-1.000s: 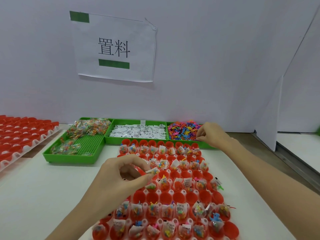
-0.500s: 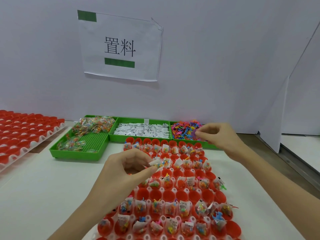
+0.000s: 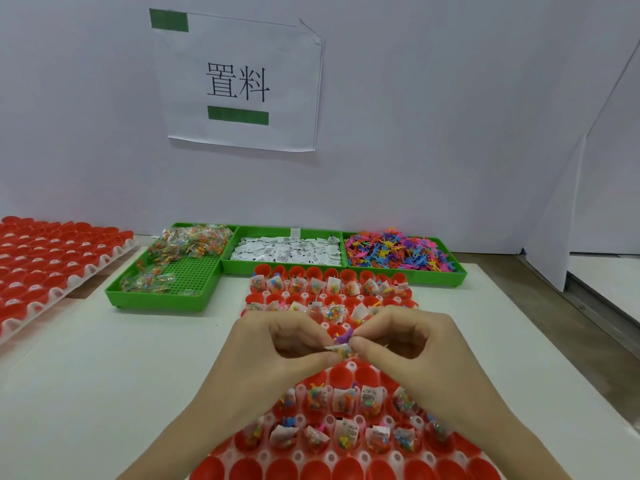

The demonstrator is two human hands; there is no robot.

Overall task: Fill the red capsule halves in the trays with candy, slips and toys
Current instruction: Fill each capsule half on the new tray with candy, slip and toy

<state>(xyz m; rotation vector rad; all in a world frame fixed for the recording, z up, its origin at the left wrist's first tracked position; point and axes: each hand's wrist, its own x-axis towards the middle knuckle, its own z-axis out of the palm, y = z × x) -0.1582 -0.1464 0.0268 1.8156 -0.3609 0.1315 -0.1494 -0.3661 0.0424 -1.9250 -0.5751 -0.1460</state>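
Over the tray (image 3: 263, 455) centre, the left hand (image 3: 277, 344) and right hand (image 3: 412, 341) pinch one candy packet (image 3: 341, 349) with a purple toy (image 3: 343, 337) together, while many capsule halves (image 3: 346, 375) (toward 6 o'clock especially) are empty.

A white paper sign (image 3: 239, 81) hung on the pale wall (image 3: 433, 116) — two black characters printed on it, a green strip of tape at its top left corner and another below the characters. Its top right corner curled away from the wall. A white tabletop (image 3: 86, 375) stretched below. At the right, a white partition panel (image 3: 547, 268) stood on edge beside the wall — past it ran a grey ledge (image 3: 609, 306).
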